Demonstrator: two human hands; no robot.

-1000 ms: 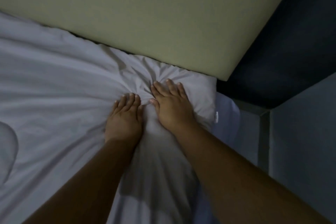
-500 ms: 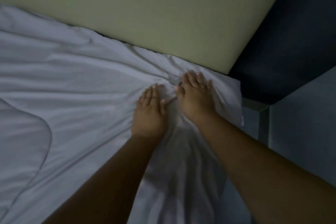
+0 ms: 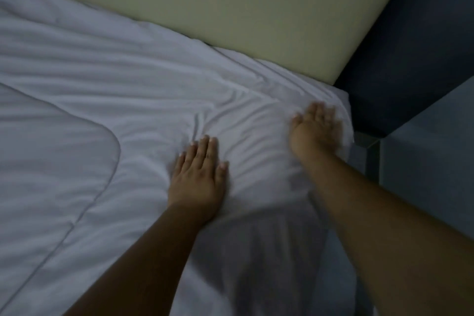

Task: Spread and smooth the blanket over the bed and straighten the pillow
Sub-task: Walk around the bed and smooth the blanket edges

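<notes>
A white blanket (image 3: 107,90) covers the bed, creased in long folds that run toward the far right corner. My left hand (image 3: 198,177) lies flat on it, fingers straight, pressing the cloth. My right hand (image 3: 316,131), blurred, presses flat on the blanket's corner near the bed's right edge. A thicker folded layer with a rounded seamed edge (image 3: 51,161) lies at the left. No pillow can be made out.
A pale yellow-green padded headboard (image 3: 230,7) runs along the far side of the bed. Right of it are a dark blue wall panel (image 3: 410,46) and a grey surface (image 3: 431,149) beside the bed's edge.
My hands were side by side on the bunched cloth; now they are spread apart, the right one moved toward the corner, the left one back and left. The creases have flattened somewhat.
</notes>
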